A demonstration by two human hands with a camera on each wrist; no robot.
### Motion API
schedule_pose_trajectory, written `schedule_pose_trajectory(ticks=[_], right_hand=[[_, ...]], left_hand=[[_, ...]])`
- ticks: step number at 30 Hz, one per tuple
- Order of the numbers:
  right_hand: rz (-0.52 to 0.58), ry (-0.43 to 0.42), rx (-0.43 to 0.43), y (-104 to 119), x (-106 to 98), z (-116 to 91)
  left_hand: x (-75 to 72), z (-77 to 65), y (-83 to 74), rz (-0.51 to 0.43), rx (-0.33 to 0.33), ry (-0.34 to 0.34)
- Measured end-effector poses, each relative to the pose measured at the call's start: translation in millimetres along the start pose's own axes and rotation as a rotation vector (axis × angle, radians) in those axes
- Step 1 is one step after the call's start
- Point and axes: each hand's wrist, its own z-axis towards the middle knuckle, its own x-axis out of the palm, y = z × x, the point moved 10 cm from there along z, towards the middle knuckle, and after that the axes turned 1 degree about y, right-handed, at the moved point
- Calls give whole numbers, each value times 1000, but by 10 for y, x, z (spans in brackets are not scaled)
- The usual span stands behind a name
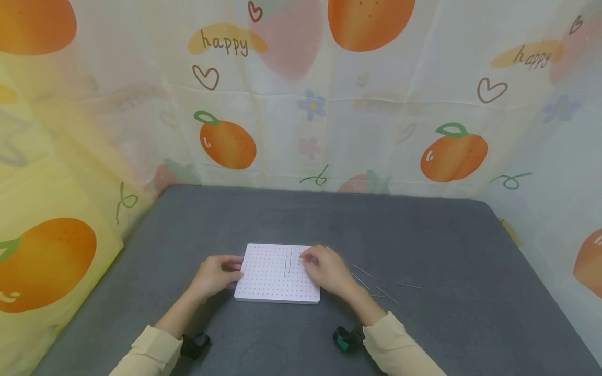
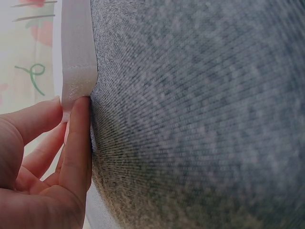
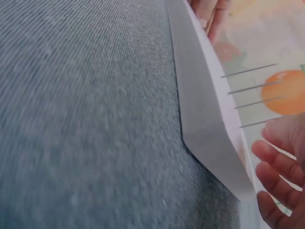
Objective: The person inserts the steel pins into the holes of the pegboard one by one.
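A white pegboard (image 1: 263,287) with rows of small holes lies flat on the table. My left hand (image 1: 211,274) grips its left edge; in the left wrist view the thumb (image 2: 40,117) is on the top face and fingers press the side. Several thin metal pins (image 3: 250,70) stand upright in the board in the right wrist view. Over the board's upper right, my right hand (image 1: 327,269) pinches the top of one thin pin (image 3: 252,124) between thumb and forefinger. The other right fingers are loosely bent. Whether that pin's lower end sits in a hole is hard to tell.
Several loose metal pins (image 1: 387,295) lie scattered on the dark grey table (image 1: 447,240) to the right of the board. Dark wrist straps (image 1: 195,345) are near both cuffs. A fruit-printed curtain (image 1: 282,146) hangs behind the table and along its sides.
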Motion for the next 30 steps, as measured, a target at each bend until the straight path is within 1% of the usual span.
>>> schedule_pose_trajectory(ticks=[6, 10, 13, 24, 30], right_hand=[[24, -19, 2, -46, -134, -49], [46, -53, 14, -94, -238, -89], [56, -80, 17, -132, -313, -119], [56, -152, 12, -262, -533, -188], [45, -183, 9, -339, -649, -272]], left_hand=[[5, 2, 7, -1, 0, 2], [3, 10, 25, -1, -14, -6], [4, 8, 19, 0, -13, -4], [-4, -12, 0, 1, -9, 7], [-2, -8, -8, 6, -8, 8]])
